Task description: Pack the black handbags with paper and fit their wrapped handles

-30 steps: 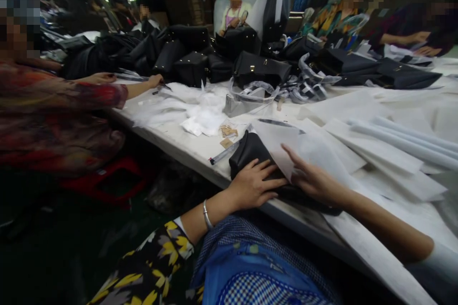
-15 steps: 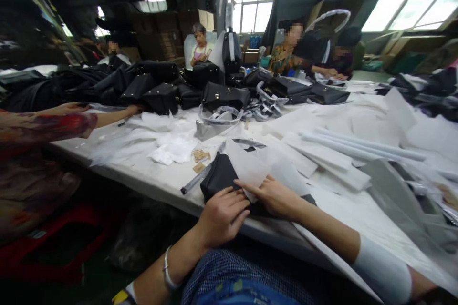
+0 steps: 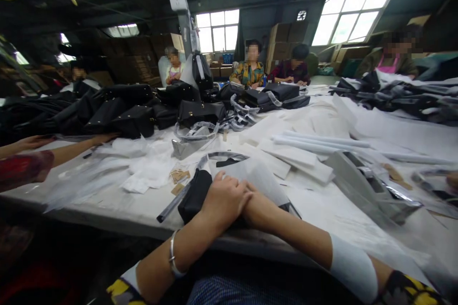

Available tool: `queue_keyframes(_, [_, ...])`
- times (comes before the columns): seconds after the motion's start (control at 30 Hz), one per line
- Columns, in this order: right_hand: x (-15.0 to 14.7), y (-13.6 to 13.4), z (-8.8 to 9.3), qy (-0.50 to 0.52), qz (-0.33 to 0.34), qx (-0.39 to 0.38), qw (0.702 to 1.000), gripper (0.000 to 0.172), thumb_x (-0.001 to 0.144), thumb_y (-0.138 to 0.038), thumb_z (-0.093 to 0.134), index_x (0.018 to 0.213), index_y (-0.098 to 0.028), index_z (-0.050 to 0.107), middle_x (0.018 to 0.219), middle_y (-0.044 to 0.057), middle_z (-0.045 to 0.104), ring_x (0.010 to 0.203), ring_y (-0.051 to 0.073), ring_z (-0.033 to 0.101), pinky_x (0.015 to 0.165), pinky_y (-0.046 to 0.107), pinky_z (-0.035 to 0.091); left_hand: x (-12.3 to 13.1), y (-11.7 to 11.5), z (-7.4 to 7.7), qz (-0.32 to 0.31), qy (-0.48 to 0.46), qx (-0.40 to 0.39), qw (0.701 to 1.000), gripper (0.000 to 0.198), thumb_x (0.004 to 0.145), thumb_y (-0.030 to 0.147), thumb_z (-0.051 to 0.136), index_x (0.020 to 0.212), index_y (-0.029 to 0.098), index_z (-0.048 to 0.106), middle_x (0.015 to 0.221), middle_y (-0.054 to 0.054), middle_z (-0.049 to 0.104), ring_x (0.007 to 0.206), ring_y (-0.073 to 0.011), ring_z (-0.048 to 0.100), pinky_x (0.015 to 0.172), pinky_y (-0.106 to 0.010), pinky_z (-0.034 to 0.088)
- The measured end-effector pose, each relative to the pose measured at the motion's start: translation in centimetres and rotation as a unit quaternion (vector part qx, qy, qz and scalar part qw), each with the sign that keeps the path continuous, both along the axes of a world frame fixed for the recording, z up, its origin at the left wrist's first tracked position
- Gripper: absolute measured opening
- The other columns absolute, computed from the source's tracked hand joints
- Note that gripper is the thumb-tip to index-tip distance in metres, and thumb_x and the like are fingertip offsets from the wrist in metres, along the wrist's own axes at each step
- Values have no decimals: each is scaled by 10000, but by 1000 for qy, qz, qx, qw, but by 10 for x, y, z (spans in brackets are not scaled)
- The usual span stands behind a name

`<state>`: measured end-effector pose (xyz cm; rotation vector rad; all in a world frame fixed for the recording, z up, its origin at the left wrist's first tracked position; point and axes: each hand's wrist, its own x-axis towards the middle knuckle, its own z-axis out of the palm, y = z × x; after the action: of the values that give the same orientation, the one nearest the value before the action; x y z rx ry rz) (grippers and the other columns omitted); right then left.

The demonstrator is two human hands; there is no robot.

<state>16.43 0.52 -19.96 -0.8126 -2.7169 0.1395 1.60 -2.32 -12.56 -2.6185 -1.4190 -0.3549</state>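
Note:
A black bag [image 3: 196,193] lies at the near edge of the table, with a sheet of white paper [image 3: 263,178] over its top and right part. My left hand [image 3: 224,198] is at the middle of the bag, against the paper, its fingers bent and pressed together. What those fingers hold, if anything, is hidden. Touching it from the right, my right hand [image 3: 256,206] has its fingers mostly covered by the left one. Behind the paper curves the bag's plastic-wrapped handle [image 3: 225,155]. A plastic-wrapped strap [image 3: 175,202] sticks out at the left.
Black bags [image 3: 202,112] are heaped across the back. Small brown tags [image 3: 179,176], crumpled white sheets [image 3: 150,171], white rolls [image 3: 318,142] and a grey bag [image 3: 361,186] lie on the table [image 3: 136,214]. A co-worker's arms [image 3: 78,152] reach in from the left; several people sit opposite.
My view has turned to the right. My hands have come together, the left now over the right hand's fingers; before, the right index finger was stretched out on the paper.

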Motion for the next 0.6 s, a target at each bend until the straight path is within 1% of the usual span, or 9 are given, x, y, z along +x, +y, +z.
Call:
queue_keyframes(0.07, [9,1,10,2,17,-53,998,486,817,-102,562,1278,-241,629,1425,111,557,1359,353,453,1089,628,361,-20,-5,2,38,34,22,998,254,964,354,524,1023,175,695,806,-77,690,851,-261,654,919,-486,464])
queue_keyframes(0.13, [19,3,17,50,35,-136,989,580,779,-27,504,1295,-262,624,1511,81,465,1409,330,391,1115,629,325,-40,-9,2,38,58,7,998,221,961,336,535,1053,211,691,829,-62,686,834,-259,651,801,-432,500])
queue_keyframes(0.23, [30,6,21,198,5,-223,954,600,763,28,415,1224,-253,677,1378,49,609,1337,209,503,1145,473,369,-59,-11,-2,23,90,-47,995,180,953,277,558,1075,249,688,890,-44,697,826,-246,662,688,-371,518])
queue_keyframes(0.3, [33,7,20,252,-53,-220,941,527,830,-1,384,1203,-217,686,1306,73,658,1262,177,574,1125,407,409,-64,-10,-7,12,102,-63,993,153,931,221,592,1043,236,695,953,-50,711,875,-249,673,715,-378,541])
queue_keyframes(0.33, [34,6,20,240,-72,-202,947,496,863,-29,383,1225,-202,675,1329,93,640,1268,188,568,1125,413,407,-64,-10,-8,-2,103,-58,993,144,921,185,600,1025,217,696,1034,-66,714,951,-260,672,779,-403,550])
queue_keyframes(0.4, [35,4,22,148,-70,-159,974,507,877,-62,422,1330,-196,606,1451,125,530,1352,240,483,1149,469,358,-64,-9,-10,-48,95,-30,994,152,917,105,571,1004,162,683,1274,-116,649,1167,-286,609,951,-449,517])
queue_keyframes(0.47, [38,2,27,34,-45,-124,991,603,860,-72,464,1442,-228,489,1537,127,417,1420,291,382,1166,543,287,-64,-10,-9,-96,69,-27,993,166,937,89,519,1022,128,656,1402,-146,565,1259,-269,558,1028,-414,485])
queue_keyframes(0.53, [44,1,32,-34,-48,-100,993,617,894,-123,467,1493,-259,406,1555,127,387,1434,313,350,1165,594,236,-63,-14,-7,-115,32,-64,991,182,966,188,517,1103,132,622,1326,-143,626,1147,-232,636,952,-347,537])
queue_keyframes(0.6, [49,1,36,-62,-51,-86,993,577,939,-183,442,1505,-277,377,1557,126,384,1441,320,334,1162,623,199,-63,-19,-7,-111,5,-87,990,306,965,305,546,1237,168,570,1216,-115,687,1019,-217,687,862,-331,575])
